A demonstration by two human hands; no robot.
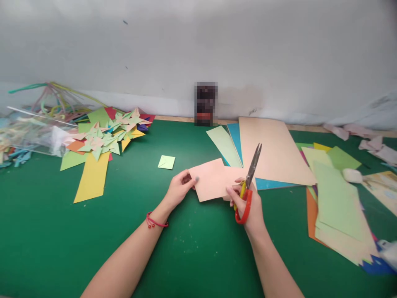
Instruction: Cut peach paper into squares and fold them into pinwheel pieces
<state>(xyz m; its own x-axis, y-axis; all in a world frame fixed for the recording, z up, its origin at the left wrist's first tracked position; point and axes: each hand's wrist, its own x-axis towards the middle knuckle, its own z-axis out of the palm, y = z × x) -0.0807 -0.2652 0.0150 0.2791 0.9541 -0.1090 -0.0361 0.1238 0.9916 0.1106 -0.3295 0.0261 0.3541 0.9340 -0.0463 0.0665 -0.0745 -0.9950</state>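
Note:
My left hand point(180, 187) pinches the left edge of a pale pink paper piece point(211, 180), thumb on top. At the paper's right side, my right hand point(249, 207) has its thumb and fingers on it. That same hand also carries scissors point(248, 182) with red and yellow handles, blades pointing up and close together. Another pale pink piece point(234, 171) shows partly behind the first. A small light green folded square point(166, 162) lies on the green table to the left of the paper.
Large pink sheets point(269, 149) lie at the back right beside a light green strip point(225, 142). Further right is a pile of coloured papers point(338, 198). Folded paper stars point(102, 138), a yellow strip point(91, 176) and a clear plastic bag point(34, 128) occupy the left.

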